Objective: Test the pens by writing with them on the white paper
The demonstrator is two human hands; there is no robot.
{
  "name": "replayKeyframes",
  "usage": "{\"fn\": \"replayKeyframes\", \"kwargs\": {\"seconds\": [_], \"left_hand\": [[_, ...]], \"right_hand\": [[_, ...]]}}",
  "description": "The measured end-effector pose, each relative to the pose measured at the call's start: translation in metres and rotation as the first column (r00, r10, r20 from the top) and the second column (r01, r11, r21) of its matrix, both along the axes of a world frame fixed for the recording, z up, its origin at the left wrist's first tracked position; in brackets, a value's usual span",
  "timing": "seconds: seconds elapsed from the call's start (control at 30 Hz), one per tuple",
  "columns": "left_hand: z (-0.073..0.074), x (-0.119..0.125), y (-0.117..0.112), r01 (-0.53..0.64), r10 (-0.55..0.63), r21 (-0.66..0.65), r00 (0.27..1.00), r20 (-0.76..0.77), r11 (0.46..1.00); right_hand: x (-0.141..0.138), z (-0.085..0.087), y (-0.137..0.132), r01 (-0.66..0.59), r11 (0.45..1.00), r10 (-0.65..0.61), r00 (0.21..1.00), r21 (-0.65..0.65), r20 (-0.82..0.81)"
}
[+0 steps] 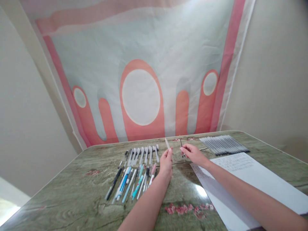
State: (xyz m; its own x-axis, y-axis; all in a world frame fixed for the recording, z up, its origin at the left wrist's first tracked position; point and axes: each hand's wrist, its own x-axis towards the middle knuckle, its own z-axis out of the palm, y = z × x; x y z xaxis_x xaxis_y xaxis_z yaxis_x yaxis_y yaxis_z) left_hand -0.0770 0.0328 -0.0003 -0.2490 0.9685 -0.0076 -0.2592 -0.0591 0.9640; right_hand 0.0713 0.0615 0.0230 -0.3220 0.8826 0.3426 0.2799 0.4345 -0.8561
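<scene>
My left hand [166, 163] is closed around a pale, translucent pen barrel [167, 143], which points up and away from me. To its right, my right hand [193, 154] pinches a thin dark pen refill [181, 143] that stands nearly upright, apart from the barrel. Small dark bits show just below the right fingertips, too small to name. Left of my left hand lies a row of pale pen barrels [141, 155] with dark parts among them. Nearer to me is a group of assorted pens, including a blue and white pen [124, 183] and a black pen [114, 184].
A neat row of clear, dark-tipped pens or refills [223, 144] lies at the back right. White sheets with handwriting [262, 179] lie under my right forearm. The wood-patterned table [69, 192] ends at a wall with a pink and grey hanging [173, 54].
</scene>
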Motion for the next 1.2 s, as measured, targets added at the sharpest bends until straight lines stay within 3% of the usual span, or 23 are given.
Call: {"fn": "replayKeyframes", "kwargs": {"seconds": [0.17, 0.3, 0.67, 0.97, 1.1, 1.2], "left_hand": [[-0.006, -0.011, 0.009, -0.104, 0.08, 0.09, 0.969, 0.235, 0.99], [-0.016, -0.012, 0.013, -0.17, 0.146, 0.043, 0.93, 0.337, 0.984], [-0.014, -0.01, 0.011, -0.177, 0.169, -0.02, 0.89, 0.423, 0.984], [-0.01, -0.002, 0.003, -0.048, 0.041, 0.009, 0.923, 0.383, 0.999], [-0.003, 0.004, -0.003, 0.109, -0.099, 0.012, 0.845, 0.525, 0.994], [0.004, 0.007, -0.007, 0.221, -0.134, -0.056, 0.755, 0.642, 0.974]], "right_hand": [[0.016, 0.013, -0.004, -0.306, 0.922, 0.353, 0.916, -0.239, 0.189], [0.026, 0.019, -0.004, -0.372, 0.886, 0.453, 0.821, -0.276, 0.348], [0.03, 0.024, 0.0, -0.383, 0.904, 0.427, 0.777, -0.191, 0.463], [0.031, 0.021, 0.006, -0.346, 0.933, 0.354, 0.836, -0.098, 0.42], [0.021, 0.021, 0.005, -0.207, 0.978, 0.203, 0.935, -0.019, 0.292], [0.013, 0.026, 0.001, -0.083, 0.996, 0.08, 0.989, 0.024, 0.127]]}}
